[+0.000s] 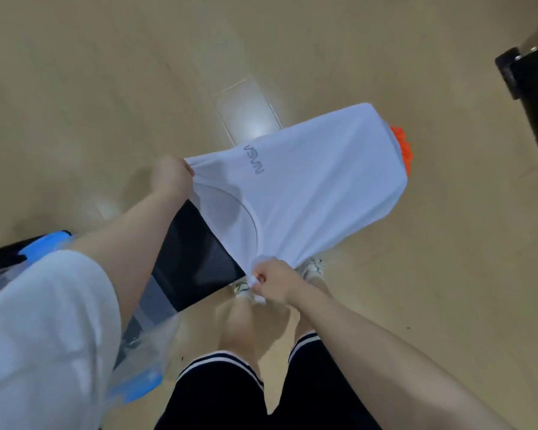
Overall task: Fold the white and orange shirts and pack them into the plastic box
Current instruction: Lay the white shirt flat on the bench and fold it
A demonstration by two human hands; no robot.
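Both hands, left hand (172, 176) and right hand (272, 282), pinch the shoulders of the white shirt (317, 181) (stretched in the air); the orange shirt (402, 147) peeks behind, the plastic box (143, 336) stands lower left.

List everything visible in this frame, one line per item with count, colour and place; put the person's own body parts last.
white cotton T-shirt with grey lettering: one, white, held stretched in the air between both hands, middle of the frame
crumpled orange shirt: one, orange, peeking out past the white shirt's far edge
clear plastic box with blue latches: one, clear and blue, lower left, partly behind the left arm
black flat surface: one, black, under the shirt's near side
black equipment: one, black, upper right edge; what it is cannot be told
wooden floor: tan, all around
left hand: gripping one shirt shoulder
right hand: gripping the other shoulder
legs in black shorts: two, bottom centre
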